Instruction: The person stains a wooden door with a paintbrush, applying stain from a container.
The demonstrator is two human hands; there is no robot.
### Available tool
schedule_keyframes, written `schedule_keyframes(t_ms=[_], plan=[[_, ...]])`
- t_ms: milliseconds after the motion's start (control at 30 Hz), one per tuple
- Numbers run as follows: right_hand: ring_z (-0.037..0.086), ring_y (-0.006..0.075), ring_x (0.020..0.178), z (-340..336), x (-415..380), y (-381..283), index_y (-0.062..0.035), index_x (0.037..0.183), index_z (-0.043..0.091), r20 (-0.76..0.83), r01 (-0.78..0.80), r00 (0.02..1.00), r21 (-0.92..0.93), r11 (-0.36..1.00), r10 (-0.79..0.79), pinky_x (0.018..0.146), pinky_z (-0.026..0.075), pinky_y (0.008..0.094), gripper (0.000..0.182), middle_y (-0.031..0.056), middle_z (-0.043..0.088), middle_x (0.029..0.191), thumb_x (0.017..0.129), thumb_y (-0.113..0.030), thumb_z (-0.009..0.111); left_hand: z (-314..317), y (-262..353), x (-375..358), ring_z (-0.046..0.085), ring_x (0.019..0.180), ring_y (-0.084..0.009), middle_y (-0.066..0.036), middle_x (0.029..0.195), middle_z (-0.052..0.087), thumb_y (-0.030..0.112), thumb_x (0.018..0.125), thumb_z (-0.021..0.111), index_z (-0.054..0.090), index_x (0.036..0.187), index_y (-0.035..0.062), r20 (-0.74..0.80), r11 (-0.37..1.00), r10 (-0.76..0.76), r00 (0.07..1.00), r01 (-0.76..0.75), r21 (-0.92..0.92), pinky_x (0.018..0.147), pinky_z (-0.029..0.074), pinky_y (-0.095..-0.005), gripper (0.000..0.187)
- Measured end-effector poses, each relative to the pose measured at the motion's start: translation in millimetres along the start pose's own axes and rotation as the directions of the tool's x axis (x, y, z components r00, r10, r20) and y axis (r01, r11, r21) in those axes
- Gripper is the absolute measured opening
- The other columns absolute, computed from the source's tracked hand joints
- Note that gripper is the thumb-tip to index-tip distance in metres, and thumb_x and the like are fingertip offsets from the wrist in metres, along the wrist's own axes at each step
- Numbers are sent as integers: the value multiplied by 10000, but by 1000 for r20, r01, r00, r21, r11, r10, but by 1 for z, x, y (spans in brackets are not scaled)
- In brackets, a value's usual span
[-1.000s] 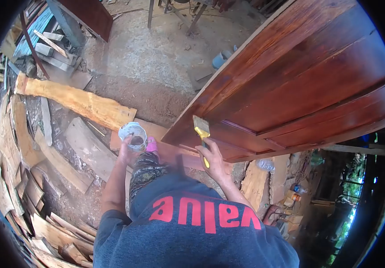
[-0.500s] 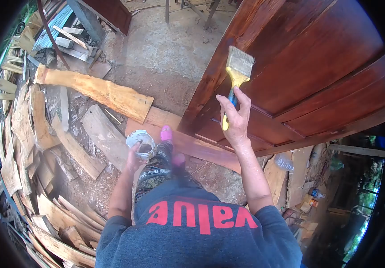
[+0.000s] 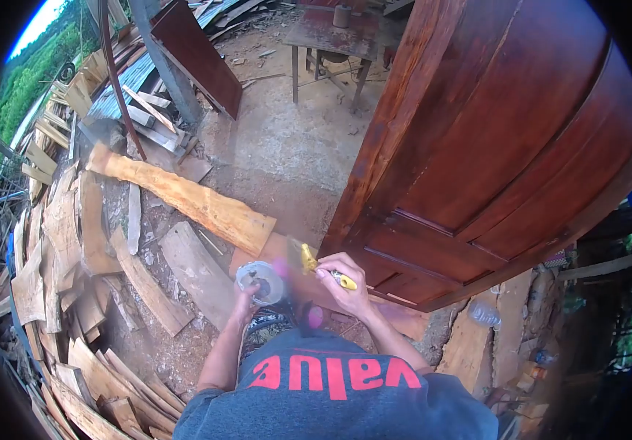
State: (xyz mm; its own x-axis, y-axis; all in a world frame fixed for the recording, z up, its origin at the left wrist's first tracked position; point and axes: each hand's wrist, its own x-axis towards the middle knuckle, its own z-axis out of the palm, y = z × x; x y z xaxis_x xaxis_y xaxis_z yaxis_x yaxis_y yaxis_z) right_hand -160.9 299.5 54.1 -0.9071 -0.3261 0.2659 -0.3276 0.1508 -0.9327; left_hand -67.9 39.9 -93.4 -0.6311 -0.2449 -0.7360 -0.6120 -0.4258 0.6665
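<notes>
My left hand grips a small whitish tub by its side, thumb over the rim; a little dark stuff shows inside. In my right hand is a paintbrush with a yellow handle, held between the fingers. Its bristles are blurred and sit just right of the tub, apart from it. Beyond my right hand stands a reddish-brown panelled wooden door, tilted in view, with a glossy surface. The brush is away from the door.
A long yellowish plank lies on the dirt floor. Wood offcuts are heaped on the left. Farther back are a small table and a dark red panel. A clear plastic bottle lies at right.
My right hand has brought the paintbrush down and left from in front of the door to near the tub. The view has tilted up, showing more of the background.
</notes>
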Motion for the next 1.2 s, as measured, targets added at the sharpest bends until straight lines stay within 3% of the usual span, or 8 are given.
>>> schedule_keyframes(t_ms=[33, 133, 367, 500, 600, 700, 933, 1200], plan=[[666, 222, 877, 2, 10, -2, -2, 952, 702, 61, 29, 998, 12, 999, -30, 749, 518, 318, 90, 120, 679, 951, 884, -60, 700, 13, 10, 8, 456, 1297, -362, -133, 1410, 431, 189, 852, 652, 247, 1457, 186, 40, 1000, 15, 999, -14, -21, 931, 494, -597, 728], [666, 220, 862, 12, 32, 9, -1, 952, 705, 172, 34, 985, -45, 998, -26, 751, 520, 323, 96, 123, 681, 957, 880, -66, 705, 35, 31, 42, 453, 1282, -321, -121, 1405, 443, 273, 841, 685, 250, 1451, 201, 215, 998, 59, 975, -63, 12, 917, 437, -580, 753], [667, 232, 859, 43, 103, 40, 10, 935, 696, 56, -133, 989, -27, 991, 134, 752, 514, 338, 104, 123, 672, 904, 886, -82, 698, 38, 119, 98, 411, 1327, -338, -113, 1421, 435, 321, 822, 709, 244, 1467, 218, 338, 996, 14, 941, -44, 80, 973, 405, -591, 802], [677, 166, 801, 64, 167, 45, 24, 930, 686, 47, -272, 962, 99, 957, 269, 684, 533, 281, 114, 94, 643, 906, 924, -89, 673, 8, 167, 123, 425, 1319, -354, -110, 1444, 421, 379, 839, 681, 220, 1490, 248, 233, 994, -57, 971, 33, 105, 982, 395, -591, 809], [684, 131, 749, 81, 218, 41, 29, 943, 666, 62, -343, 938, 278, 897, 340, 628, 553, 241, 140, 72, 607, 935, 968, -104, 631, -25, 196, 150, 500, 1276, -271, -64, 1396, 504, 352, 870, 681, 381, 1443, 257, 179, 999, -48, 983, 49, 0, 948, 456, -594, 654], [678, 123, 736, 101, 266, 31, 18, 933, 647, 64, -351, 934, 341, 872, 351, 617, 544, 238, 141, 63, 611, 917, 971, -118, 633, -51, 215, 178, 472, 1304, -346, -108, 1494, 386, 556, 916, 558, 209, 1506, 274, 170, 999, -6, 985, -3, 54, 985, 405, -581, 741], [660, 94, 705, 171, 368, 5, -4, 916, 652, 341, -343, 901, 181, 922, 268, 598, 522, 226, 186, 26, 633, 840, 968, -182, 660, -55, 280, 194, 537, 1262, -305, -85, 1464, 438, 537, 909, 597, 251, 1490, 263, 237, 978, 207, 949, -199, -61, 911, 472, -546, 730], [675, 131, 648, 176, 496, 109, -17, 930, 619, 213, -391, 914, 232, 891, 346, 551, 536, 248, 145, 40, 654, 772, 975, -155, 631, -88, 309, 281, 501, 1241, -285, -48, 1432, 427, 501, 866, 671, 294, 1447, 306, 102, 963, 37, 994, -9, -268, 845, 446, -496, 719]])
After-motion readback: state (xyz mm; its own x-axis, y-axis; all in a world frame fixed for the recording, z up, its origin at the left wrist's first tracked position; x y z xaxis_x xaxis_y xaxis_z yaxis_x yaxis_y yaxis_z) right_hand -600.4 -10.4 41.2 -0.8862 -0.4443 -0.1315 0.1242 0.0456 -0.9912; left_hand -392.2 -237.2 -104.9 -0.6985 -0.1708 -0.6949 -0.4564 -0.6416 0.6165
